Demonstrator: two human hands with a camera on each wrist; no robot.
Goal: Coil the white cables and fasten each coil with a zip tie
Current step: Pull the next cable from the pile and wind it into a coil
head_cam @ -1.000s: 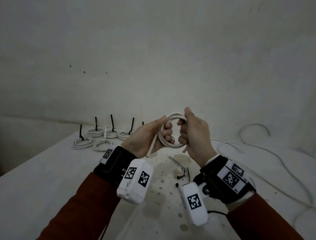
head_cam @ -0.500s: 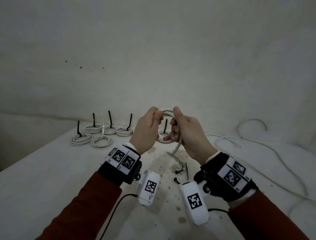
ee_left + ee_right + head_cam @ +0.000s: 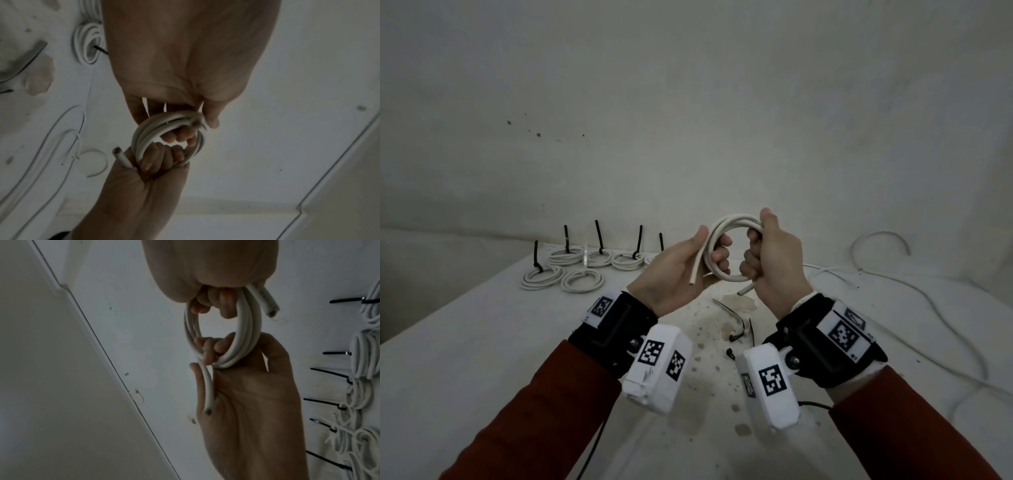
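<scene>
Head view | left hand (image 3: 674, 270) and right hand (image 3: 774, 260) grip coil (image 3: 726, 236) | fingers hide coil's sides

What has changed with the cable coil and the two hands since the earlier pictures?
The left hand has turned palm up again after closing in; one loose cable end now lies across it. The coil is fully wound, both ends free. The right hand keeps its grip. The tied coils and loose zip tie have not moved.

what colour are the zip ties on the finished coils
Black, on the finished coils; the zip ties show best in the head view.
</scene>
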